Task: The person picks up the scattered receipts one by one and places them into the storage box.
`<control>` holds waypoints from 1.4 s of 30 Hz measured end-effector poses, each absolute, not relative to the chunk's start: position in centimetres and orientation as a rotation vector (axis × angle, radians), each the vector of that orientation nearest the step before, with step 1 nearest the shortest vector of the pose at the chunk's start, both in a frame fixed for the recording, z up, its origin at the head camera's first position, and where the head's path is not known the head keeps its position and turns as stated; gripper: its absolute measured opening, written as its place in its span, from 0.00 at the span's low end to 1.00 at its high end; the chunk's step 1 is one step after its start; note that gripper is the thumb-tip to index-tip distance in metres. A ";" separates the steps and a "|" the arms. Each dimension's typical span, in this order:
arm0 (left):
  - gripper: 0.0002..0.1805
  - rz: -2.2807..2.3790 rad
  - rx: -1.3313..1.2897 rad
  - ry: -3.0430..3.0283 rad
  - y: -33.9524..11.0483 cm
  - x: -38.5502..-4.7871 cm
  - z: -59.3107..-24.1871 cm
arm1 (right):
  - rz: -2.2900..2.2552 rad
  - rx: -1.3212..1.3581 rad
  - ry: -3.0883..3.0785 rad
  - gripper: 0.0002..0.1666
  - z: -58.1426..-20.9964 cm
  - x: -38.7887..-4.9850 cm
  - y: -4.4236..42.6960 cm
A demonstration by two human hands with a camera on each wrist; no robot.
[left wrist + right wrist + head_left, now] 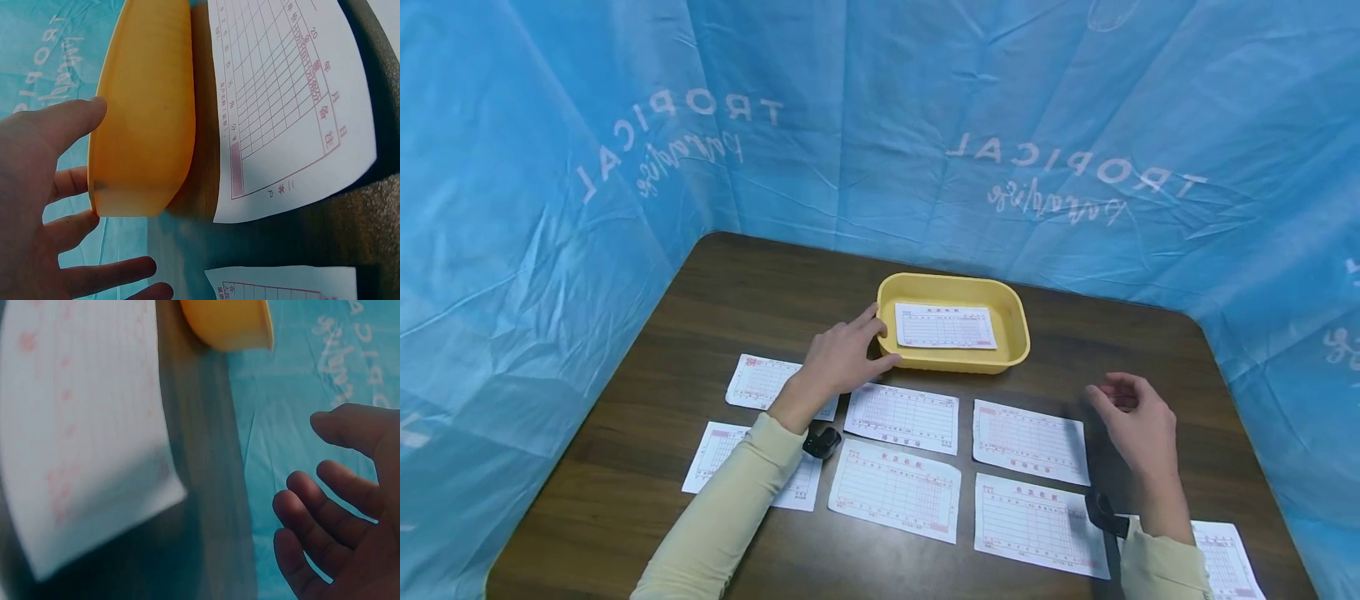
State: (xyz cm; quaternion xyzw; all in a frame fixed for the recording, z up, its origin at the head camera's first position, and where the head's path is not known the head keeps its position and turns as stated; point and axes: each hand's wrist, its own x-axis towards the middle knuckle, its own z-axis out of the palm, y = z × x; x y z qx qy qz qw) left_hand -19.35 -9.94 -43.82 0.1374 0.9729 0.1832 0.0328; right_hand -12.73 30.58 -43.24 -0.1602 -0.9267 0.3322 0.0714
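Note:
With my left hand I hold the left end of a yellow plastic basket. In the left wrist view the thumb lies against the outside of its rim, an index finger passes behind the rim, and two fingers stretch free. A printed paper form lies inside the basket. My right hand hovers over the table at the right, fingers loosely bent and holding nothing. Nearest to it is a paper form flat on the table; its corner lifts slightly in the right wrist view.
More printed forms lie in rows on the dark wooden table: one in front of the basket, others nearer. My left arm partly covers two forms; my right forearm covers part of another. Blue cloth surrounds the table.

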 end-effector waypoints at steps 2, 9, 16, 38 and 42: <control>0.28 0.555 0.424 2.994 -10.0 -19.3 -43.7 | 0.979 -0.487 -2.795 0.37 -43.4 -12.2 31.0; 0.29 0.546 0.424 3.005 -10.0 -19.5 -43.6 | 0.953 -0.502 -2.815 0.38 -43.7 -11.0 32.1; 0.28 0.546 0.451 2.979 -10.1 -19.7 -43.5 | 0.945 -0.559 -2.838 0.39 -43.6 -9.9 33.1; 0.27 0.537 0.450 2.946 -10.0 -19.5 -43.2 | 0.804 -0.790 -2.931 0.40 -44.6 -6.8 36.9; 0.27 0.544 0.445 2.946 -10.0 -19.4 -43.2 | 0.791 -0.841 -2.937 0.41 -44.5 -6.5 37.4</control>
